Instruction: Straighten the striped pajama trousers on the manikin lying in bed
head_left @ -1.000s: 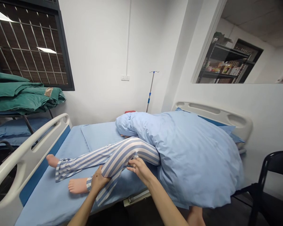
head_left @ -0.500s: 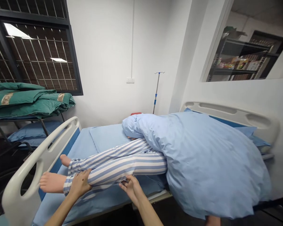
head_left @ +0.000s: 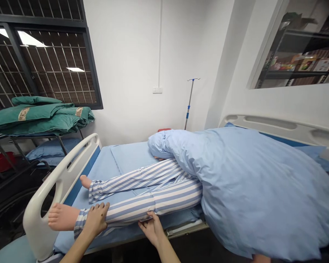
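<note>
A mannequin's near leg [head_left: 137, 210], in blue-and-white striped trousers, lies along the bed's near edge with its bare foot [head_left: 63, 217] by the footboard. My left hand [head_left: 97, 218] is wrapped over the lower shin, just above the ankle. Below the knee, my right hand [head_left: 152, 228] grips the same leg from its near side, thumb on the cloth and the other fingers partly hidden under it. The far leg [head_left: 134, 179] rests on the sheet, apart from the near one. A blue quilt [head_left: 249, 175] hides the upper body.
At the left stands the bed's white footboard [head_left: 41, 204]; the headboard [head_left: 274, 122] is at the far right. Behind the bed rises an IV pole [head_left: 190, 102]. Green folded bedding [head_left: 49, 117] is piled on a rack beneath the window.
The near leg has shifted toward the bed's near edge, held by both hands, and the gap between the legs has widened. My view has swung slightly left.
</note>
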